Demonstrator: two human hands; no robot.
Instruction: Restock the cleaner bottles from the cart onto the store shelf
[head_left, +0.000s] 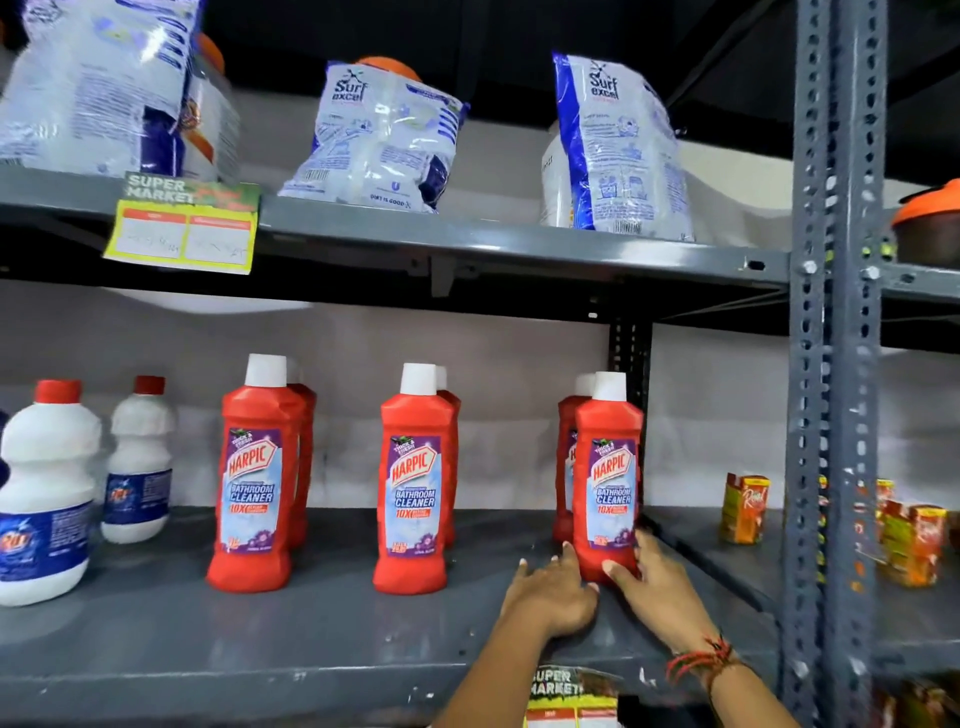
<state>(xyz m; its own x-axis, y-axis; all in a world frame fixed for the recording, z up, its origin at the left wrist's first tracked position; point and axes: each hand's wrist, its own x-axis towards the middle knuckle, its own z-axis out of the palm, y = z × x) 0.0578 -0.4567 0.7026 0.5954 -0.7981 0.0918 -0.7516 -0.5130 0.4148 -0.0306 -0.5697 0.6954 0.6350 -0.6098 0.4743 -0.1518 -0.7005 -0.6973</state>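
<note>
Shelving: grey metal rack (332, 618), perforated upright post (836, 364) right of the hands.
Wall: pale, plain back wall (467, 358) beyond the hands.
Ceiling: dark overhead.

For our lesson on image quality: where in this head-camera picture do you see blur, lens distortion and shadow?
Head view: the detergent bag at top left and the juice cartons at right are blurred; the upright post and shelf edge lean from wide-angle distortion; the space above the bags is dark; the Harpic label reads sharply.
</note>
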